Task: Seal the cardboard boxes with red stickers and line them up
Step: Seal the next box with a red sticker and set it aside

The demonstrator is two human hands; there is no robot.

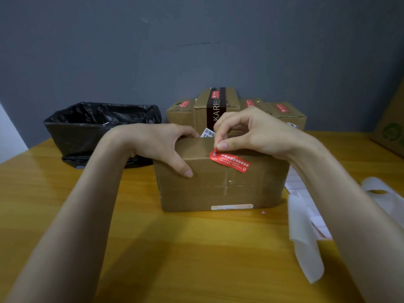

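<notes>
- Cardboard box (220, 186): brown, wider than tall, set at the middle of the table (153, 248), front face turned to the camera. Creases and bands of clear tape are seen across the front; a pale label strip is stuck along its lower edge.
- Red sticker (229, 160): a narrow strip with white print, laid slantwise on the upper front of the box, its upper left end raised at the top edge.
- Right hand (247, 132): that raised end of the sticker is pinched between thumb and forefinger; the other fingers are curled above the box top.
- Left hand (159, 143): the top left of the box is gripped, thumb pressed on the front face, fingers hooked over the top.
- Row of boxes (286, 114): lined up against the wall just behind, each marked with a red sticker on top. The tall box (216, 106) among them is wrapped by a dark band with white letters.
- Bin (98, 136): placed at the left rear of the table and lined with a black bag (105, 110); the contents cannot be told.
- Backing sheets (303, 226): white, loose, laid on the table to the right of the box.
</notes>
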